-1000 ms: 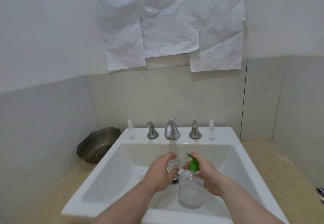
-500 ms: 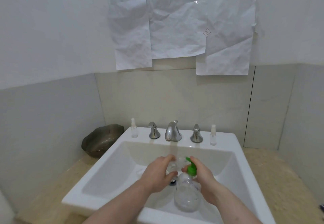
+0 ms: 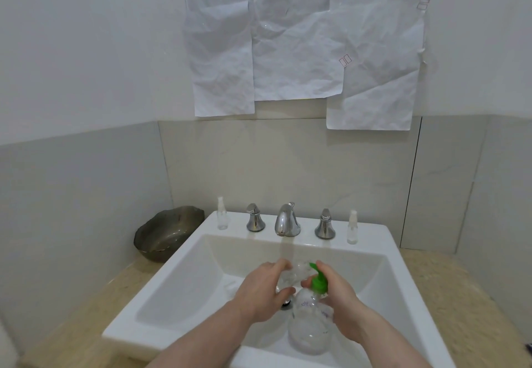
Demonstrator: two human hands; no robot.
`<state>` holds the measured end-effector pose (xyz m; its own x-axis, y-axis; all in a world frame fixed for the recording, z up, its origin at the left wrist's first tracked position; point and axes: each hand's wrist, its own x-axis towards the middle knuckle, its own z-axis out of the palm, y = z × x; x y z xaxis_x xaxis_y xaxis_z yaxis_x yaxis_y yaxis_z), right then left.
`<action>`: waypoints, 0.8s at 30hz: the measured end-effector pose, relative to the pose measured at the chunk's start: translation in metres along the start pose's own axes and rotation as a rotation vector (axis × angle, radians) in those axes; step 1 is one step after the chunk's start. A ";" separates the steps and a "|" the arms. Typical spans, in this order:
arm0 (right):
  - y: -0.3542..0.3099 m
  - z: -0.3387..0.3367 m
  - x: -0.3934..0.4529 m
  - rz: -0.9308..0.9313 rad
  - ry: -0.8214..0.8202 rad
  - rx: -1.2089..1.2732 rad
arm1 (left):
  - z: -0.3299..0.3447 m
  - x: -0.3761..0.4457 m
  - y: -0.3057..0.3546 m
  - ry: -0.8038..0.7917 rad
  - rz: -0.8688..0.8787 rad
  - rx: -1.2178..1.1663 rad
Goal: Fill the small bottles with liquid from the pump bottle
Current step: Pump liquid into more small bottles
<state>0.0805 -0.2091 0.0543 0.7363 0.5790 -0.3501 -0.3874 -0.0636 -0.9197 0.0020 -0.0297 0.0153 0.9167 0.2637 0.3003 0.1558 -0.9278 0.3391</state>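
At far left a dark bowl [image 3: 168, 233] sits on the desk [image 3: 86, 318] beside the sink [image 3: 161, 295], out of the way of the work. On the sink's back ledge, a small spray bottle [image 3: 222, 214] stands upright left of the left tap handle [image 3: 255, 218], likely parked there waiting its turn or already dealt with; its fill level is too faint to read. The spout [image 3: 286, 220] sits in the middle, with the right tap handle [image 3: 325, 224] beyond it.

Over the basin, the left hand [image 3: 263, 292] is closed around a small clear bottle [image 3: 295, 274], tilted with its mouth toward the green pump [image 3: 319, 280]. Holding it there, right at the nozzle, lets the liquid drop straight in, and working over the sink means any spill is caught. The right hand [image 3: 338, 300] wraps the neck of the pump bottle [image 3: 309, 327], fingers at the pump head, seemingly placed to press it while steadying the bottle, whose base rests low in the basin.

Whether liquid is flowing cannot be told. To the right, a second spray bottle [image 3: 352, 227] stands upright on the ledge, well apart from the hands.
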 end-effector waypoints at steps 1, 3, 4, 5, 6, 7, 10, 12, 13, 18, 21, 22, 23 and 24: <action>0.001 -0.001 0.001 0.004 -0.002 0.005 | 0.000 0.000 -0.001 -0.001 -0.001 -0.002; 0.001 -0.001 0.002 0.000 -0.007 0.001 | 0.000 0.001 -0.001 -0.009 -0.006 -0.009; 0.001 -0.001 0.003 -0.003 -0.007 -0.004 | 0.000 0.001 -0.001 -0.014 -0.007 -0.014; 0.002 0.000 0.004 -0.005 -0.005 -0.008 | 0.001 0.001 -0.001 -0.016 -0.007 -0.017; 0.002 0.001 0.003 -0.006 -0.006 -0.013 | 0.001 0.001 -0.002 -0.016 -0.008 -0.021; 0.002 0.002 0.002 -0.003 -0.006 -0.018 | 0.002 0.001 -0.002 -0.015 -0.010 -0.026; 0.001 0.002 0.002 0.028 0.002 -0.028 | 0.001 0.001 -0.002 -0.010 -0.013 -0.042; 0.001 0.000 0.005 0.032 0.007 -0.032 | 0.001 0.001 -0.002 -0.013 -0.014 -0.050; 0.002 -0.001 0.007 0.032 0.010 -0.034 | 0.001 0.001 -0.002 -0.016 -0.015 -0.051; 0.004 0.000 0.011 0.026 0.010 -0.033 | 0.001 0.002 -0.004 -0.020 -0.013 -0.061; 0.005 0.000 0.011 0.029 0.004 -0.040 | 0.002 0.004 -0.004 -0.021 -0.017 -0.077; 0.005 0.000 0.011 0.031 0.006 -0.047 | 0.003 0.004 -0.005 -0.022 -0.019 -0.081; 0.004 0.001 0.011 0.036 0.009 -0.059 | 0.003 0.005 -0.005 -0.022 -0.019 -0.085; 0.003 0.001 0.011 0.045 0.013 -0.065 | 0.003 0.005 -0.005 -0.023 -0.018 -0.087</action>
<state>0.0864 -0.2020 0.0475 0.7261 0.5639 -0.3934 -0.3838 -0.1424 -0.9124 0.0074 -0.0247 0.0122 0.9222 0.2733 0.2735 0.1410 -0.8963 0.4205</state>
